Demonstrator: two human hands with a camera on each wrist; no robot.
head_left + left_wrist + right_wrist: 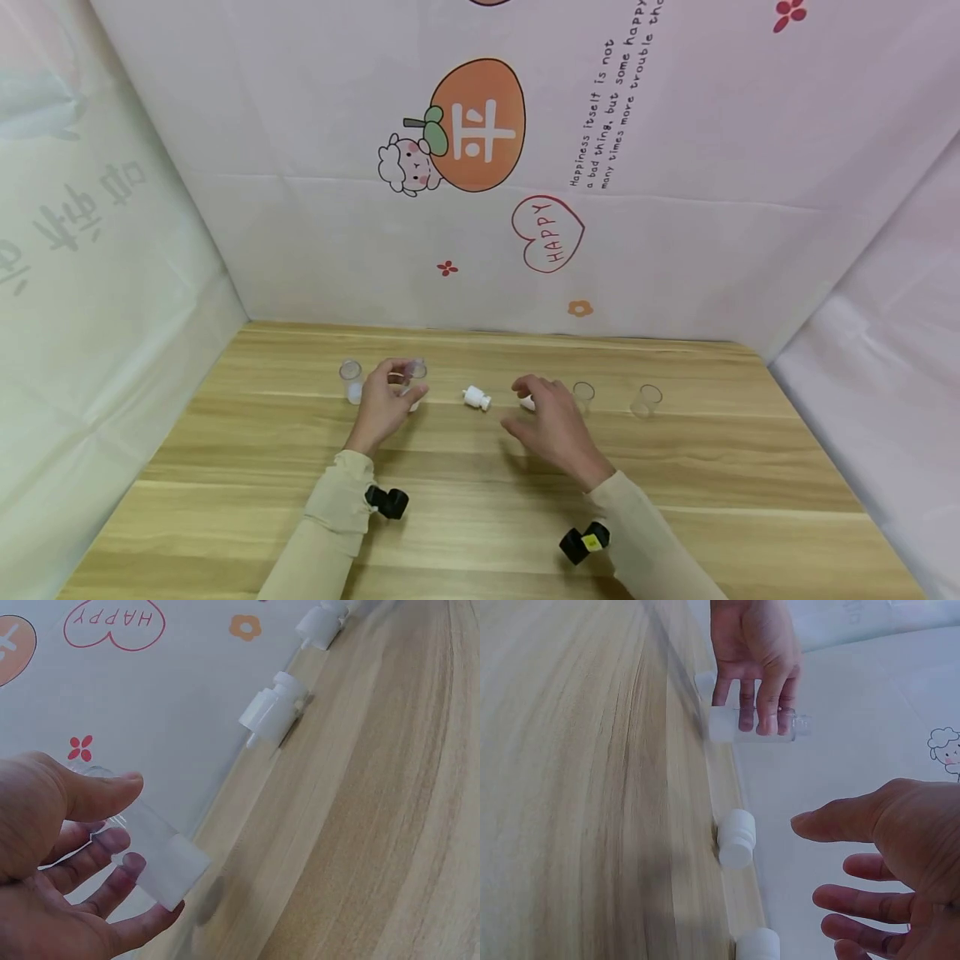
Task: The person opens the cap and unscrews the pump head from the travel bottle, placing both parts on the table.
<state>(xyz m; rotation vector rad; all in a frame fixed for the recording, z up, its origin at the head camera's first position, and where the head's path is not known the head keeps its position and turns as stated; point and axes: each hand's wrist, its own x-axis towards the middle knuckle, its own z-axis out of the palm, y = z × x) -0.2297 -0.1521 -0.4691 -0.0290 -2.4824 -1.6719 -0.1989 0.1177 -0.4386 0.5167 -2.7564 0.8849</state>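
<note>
In the head view my left hand (382, 404) grips a small clear bottle (414, 371) with a whitish lower part. The left wrist view shows this bottle (154, 847) between thumb and fingertips, its whitish end close over the table. My right hand (557, 429) holds nothing; its thumb and fingers are spread apart over a white plastic piece (528, 403), which it partly hides. A similar white piece (476, 397) lies on its side between the hands, with a narrower knob at one end and a thin stem at the other.
Another clear container (350, 379) with a whitish lower part stands left of my left hand. Right of my right hand are two clear, open-topped containers, a nearer one (584, 397) and a farther one (645, 404). A printed cloth (480, 250) hangs behind the wooden table (465, 517).
</note>
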